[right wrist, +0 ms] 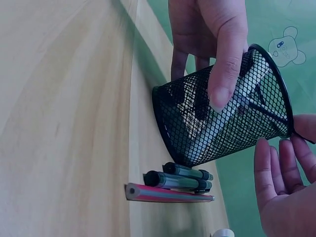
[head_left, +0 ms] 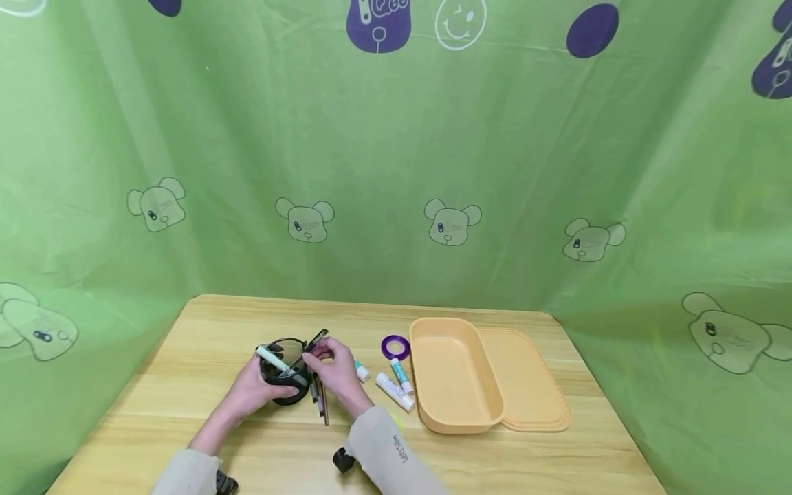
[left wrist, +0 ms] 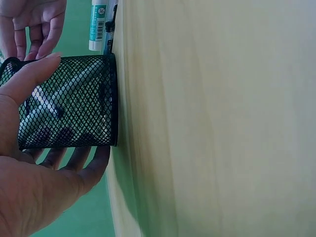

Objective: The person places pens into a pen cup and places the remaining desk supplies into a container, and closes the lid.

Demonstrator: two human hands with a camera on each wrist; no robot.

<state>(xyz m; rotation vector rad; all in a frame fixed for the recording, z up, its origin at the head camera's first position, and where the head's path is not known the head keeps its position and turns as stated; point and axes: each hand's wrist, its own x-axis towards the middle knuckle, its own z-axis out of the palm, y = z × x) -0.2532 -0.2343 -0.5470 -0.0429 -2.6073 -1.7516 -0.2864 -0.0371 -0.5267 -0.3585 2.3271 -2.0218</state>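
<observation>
My left hand [head_left: 252, 388] grips a black mesh pen holder [left wrist: 79, 108] around its side, thumb on one side and fingers on the other. The holder leans slightly in the right wrist view. A white marker [head_left: 272, 359] pokes out over its rim, and other pens show through the mesh. At the rim, my right hand [head_left: 337, 368] pinches a thin dark pen [head_left: 317, 339] that reaches into the holder. Close beside the holder's base lie two dark pens [right wrist: 178, 181] and a red pencil [right wrist: 168, 194].
Right of my right hand lie several glue sticks [head_left: 394, 392] and a purple tape roll [head_left: 388, 340]. Past them stands an orange plastic box [head_left: 454, 421], with its flat lid [head_left: 526, 378] on the wooden table [head_left: 594, 440] to its right. A green curtain [head_left: 383, 151] surrounds the table.
</observation>
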